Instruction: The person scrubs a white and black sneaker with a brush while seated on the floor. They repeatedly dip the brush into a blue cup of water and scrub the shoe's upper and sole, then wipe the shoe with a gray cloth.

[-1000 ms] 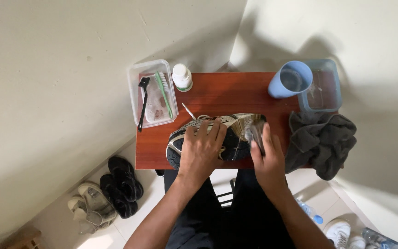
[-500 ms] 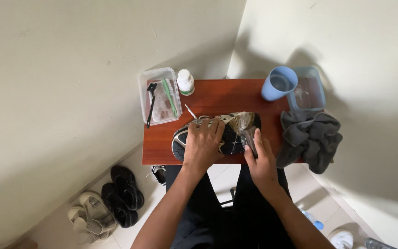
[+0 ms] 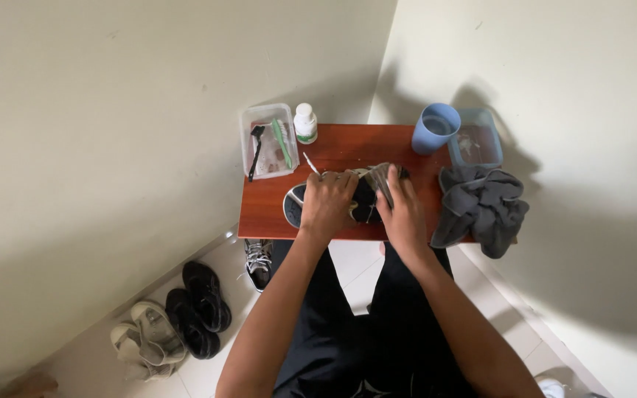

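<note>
A dark sneaker (image 3: 361, 200) with a pale sole lies on its side on the small red-brown table (image 3: 274, 214). My left hand (image 3: 327, 203) grips its heel end, fingers curled over the upper. My right hand (image 3: 401, 210) clasps the toe end, where a grey cloth (image 3: 379, 177) is pressed under the fingers. A thin pale stick (image 3: 311, 163) pokes out from behind my left hand.
A clear tub (image 3: 267, 141) with a black brush and green brush, a white bottle (image 3: 305, 123), a blue cup (image 3: 436, 128) and a clear container (image 3: 475, 140) line the table's back. A grey towel (image 3: 482, 206) hangs off the right edge. Shoes and sandals (image 3: 186, 313) lie on the floor.
My right hand has slid further over the toe end, covering the cloth. The view has shifted slightly; my left hand keeps its grip on the sneaker.
</note>
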